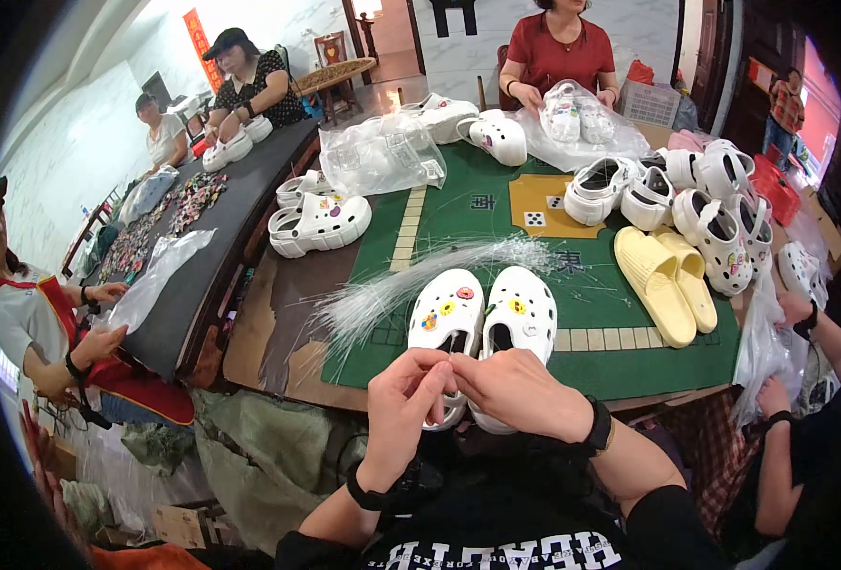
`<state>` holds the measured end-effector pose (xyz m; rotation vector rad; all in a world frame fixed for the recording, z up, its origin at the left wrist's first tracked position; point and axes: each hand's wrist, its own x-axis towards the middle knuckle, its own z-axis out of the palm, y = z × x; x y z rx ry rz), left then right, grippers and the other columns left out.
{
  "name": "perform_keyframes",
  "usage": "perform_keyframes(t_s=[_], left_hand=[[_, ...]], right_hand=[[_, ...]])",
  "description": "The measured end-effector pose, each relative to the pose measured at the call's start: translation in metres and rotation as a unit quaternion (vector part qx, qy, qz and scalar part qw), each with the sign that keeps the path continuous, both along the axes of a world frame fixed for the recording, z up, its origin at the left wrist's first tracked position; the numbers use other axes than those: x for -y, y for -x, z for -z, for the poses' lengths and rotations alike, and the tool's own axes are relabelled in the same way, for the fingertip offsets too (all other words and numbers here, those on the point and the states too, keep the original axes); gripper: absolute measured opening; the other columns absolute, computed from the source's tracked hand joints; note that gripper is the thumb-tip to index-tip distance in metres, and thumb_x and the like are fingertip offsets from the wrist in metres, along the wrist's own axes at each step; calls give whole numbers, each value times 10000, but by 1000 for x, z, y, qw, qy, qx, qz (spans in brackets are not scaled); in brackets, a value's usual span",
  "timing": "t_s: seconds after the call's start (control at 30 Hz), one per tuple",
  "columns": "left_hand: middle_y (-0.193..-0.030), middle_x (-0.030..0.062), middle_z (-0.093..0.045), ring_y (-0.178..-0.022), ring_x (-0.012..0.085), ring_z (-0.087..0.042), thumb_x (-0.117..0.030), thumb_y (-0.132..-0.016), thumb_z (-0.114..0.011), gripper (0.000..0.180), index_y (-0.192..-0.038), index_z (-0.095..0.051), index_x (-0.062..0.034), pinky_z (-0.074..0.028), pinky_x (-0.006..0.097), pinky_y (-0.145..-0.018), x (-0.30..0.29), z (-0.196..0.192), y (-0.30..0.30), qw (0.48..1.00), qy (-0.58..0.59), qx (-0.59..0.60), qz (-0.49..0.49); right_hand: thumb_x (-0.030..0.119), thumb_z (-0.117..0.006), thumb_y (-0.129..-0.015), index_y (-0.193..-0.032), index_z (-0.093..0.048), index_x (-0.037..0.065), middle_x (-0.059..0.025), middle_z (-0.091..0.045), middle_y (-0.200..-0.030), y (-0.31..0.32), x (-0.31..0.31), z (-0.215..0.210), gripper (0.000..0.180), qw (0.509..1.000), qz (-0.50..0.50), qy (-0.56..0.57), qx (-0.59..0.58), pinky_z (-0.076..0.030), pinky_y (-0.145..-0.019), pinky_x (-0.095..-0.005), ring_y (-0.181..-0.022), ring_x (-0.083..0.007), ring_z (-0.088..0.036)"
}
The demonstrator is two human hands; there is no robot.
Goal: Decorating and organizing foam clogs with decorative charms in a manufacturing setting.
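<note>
A pair of white clogs with colourful charms stands in front of me, toes pointing away: the left clog (447, 302) and the right clog (520, 304). My left hand (403, 399) and my right hand (530, 391) meet over the heel ends of the pair. Thumbs and fingertips are pinched together there, and anything between them is too small or hidden to make out. The backs of both clogs are partly covered by my hands. Just beyond the toes lies a bundle of thin clear plastic strands (382, 294), fanned out to the left.
Yellow slides (656, 283) lie to the right on the green mat (458, 209). More white clogs (318, 223) and a clear plastic bag (378, 157) stand further off. Across the table a person in red (563, 52) handles bagged clogs. At left, people work along a dark table (249, 176).
</note>
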<state>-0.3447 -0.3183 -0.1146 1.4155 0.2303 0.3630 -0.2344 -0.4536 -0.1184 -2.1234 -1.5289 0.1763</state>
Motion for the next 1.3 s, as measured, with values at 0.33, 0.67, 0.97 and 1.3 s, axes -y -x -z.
perform_keyframes(t_s=[0.33, 0.67, 0.97, 1.3], left_hand=[[-767, 32, -587, -534, 39, -464, -75, -971, -534, 111, -969, -586, 23, -347, 180, -466, 2, 2, 1, 1000, 9, -2, -21], [-741, 5, -594, -569, 9, -472, -21, -945, -575, 49, -959, -601, 18, -354, 171, -479, 11, 12, -2, 974, -194, 40, -106], [-718, 42, -585, -511, 95, -511, 2, -829, -688, 86, -884, -630, -28, -415, 245, -479, 23, 4, -6, 937, -295, 98, -158], [-765, 52, -606, -513, 130, -569, 16, -802, -698, 147, -906, -607, -34, -446, 261, -466, 26, 2, -5, 905, -372, 129, -160]], right_hand=[[88, -689, -873, -1083, -640, 43, 15, -650, -966, 9, 3, -10, 221, 828, 75, -288, -475, -445, -659, -198, -780, -41, -557], [75, -698, -863, -998, -647, 19, -23, -675, -970, 22, 1, -3, 155, 842, 138, -430, -297, -416, -644, -215, -820, -66, -606], [42, -713, -848, -951, -663, 2, -12, -675, -882, 26, -1, -2, 122, 826, 163, -460, -284, -406, -633, -204, -702, -54, -508], [32, -712, -849, -952, -658, -20, -32, -683, -891, 29, 0, 0, 127, 818, 169, -466, -293, -438, -651, -207, -737, -60, -555]])
